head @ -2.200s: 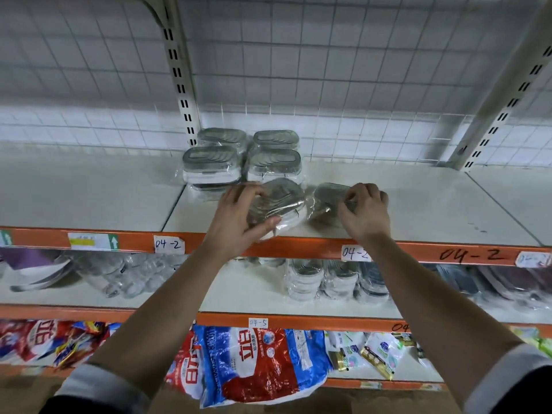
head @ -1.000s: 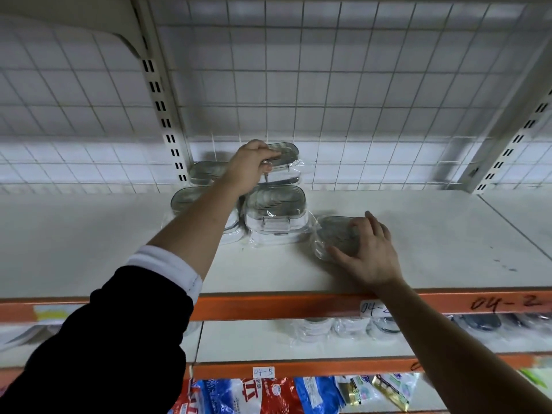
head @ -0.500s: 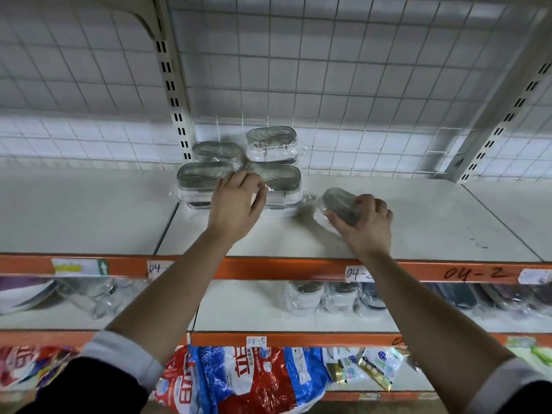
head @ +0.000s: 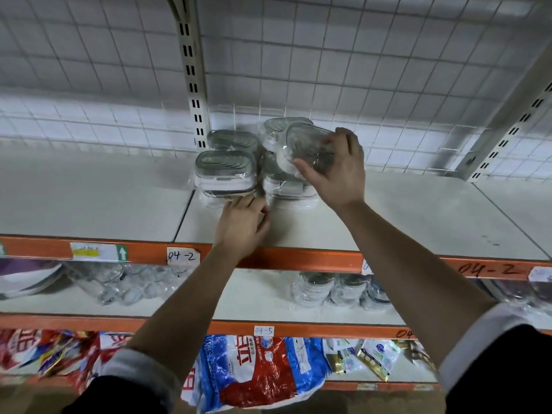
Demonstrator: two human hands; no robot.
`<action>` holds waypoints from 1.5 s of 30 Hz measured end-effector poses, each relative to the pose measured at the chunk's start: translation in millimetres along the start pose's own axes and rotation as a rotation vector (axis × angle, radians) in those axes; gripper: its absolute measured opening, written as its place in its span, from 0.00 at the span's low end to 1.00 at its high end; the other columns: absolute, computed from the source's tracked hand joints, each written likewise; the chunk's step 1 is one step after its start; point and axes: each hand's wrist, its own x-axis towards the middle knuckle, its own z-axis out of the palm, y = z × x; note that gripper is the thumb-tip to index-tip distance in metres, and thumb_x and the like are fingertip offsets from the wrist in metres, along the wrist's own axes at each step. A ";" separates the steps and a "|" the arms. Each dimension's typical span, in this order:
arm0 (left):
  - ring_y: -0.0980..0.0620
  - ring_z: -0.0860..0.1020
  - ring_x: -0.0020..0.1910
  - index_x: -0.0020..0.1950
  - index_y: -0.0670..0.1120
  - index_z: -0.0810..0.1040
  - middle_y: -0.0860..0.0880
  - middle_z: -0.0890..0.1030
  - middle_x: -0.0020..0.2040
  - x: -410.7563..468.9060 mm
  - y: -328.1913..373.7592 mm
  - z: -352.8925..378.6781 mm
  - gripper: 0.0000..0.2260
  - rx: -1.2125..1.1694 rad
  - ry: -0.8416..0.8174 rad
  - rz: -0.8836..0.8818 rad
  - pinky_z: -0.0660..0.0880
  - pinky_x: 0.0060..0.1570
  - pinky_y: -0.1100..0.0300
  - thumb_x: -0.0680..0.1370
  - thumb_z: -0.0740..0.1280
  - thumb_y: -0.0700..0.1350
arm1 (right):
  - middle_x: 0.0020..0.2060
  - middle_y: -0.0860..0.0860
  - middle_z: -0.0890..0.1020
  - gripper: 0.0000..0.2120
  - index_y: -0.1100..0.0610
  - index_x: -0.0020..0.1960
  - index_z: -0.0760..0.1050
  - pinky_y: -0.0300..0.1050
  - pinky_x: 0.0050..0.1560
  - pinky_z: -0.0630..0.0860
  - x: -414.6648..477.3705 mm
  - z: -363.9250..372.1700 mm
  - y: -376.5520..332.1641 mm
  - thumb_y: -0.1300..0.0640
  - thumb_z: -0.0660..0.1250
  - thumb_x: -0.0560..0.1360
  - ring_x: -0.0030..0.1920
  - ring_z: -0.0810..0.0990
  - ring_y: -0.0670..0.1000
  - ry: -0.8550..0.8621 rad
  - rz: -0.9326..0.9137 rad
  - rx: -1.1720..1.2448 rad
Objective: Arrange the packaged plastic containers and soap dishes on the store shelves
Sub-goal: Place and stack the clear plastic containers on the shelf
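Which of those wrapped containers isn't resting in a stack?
The tilted container gripped by the right hand, held above the front-right stack; the others lie flat.

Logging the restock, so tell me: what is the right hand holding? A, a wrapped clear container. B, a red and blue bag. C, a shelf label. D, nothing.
A: the right hand grips a wrapped clear container, tilted, above the front right stack on the upper shelf.

handwritten "04-2" on a white tag (head: 182, 256) on the upper orange shelf edge (head: 298, 259), "04-2" again written directly on that edge at right, "04-5" on a small tag (head: 264, 330) on the lower orange shelf edge (head: 298, 327), white up-arrow on a green label (head: 122, 253)
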 end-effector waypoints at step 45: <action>0.41 0.79 0.43 0.46 0.40 0.81 0.45 0.81 0.43 -181.2 51.3 55.0 0.16 -0.166 -0.065 -0.105 0.74 0.45 0.46 0.77 0.58 0.48 | 0.56 0.57 0.77 0.12 0.63 0.60 0.76 0.51 0.57 0.75 -263.6 0.4 26.4 0.60 0.65 0.78 0.59 0.76 0.57 -0.457 0.038 0.160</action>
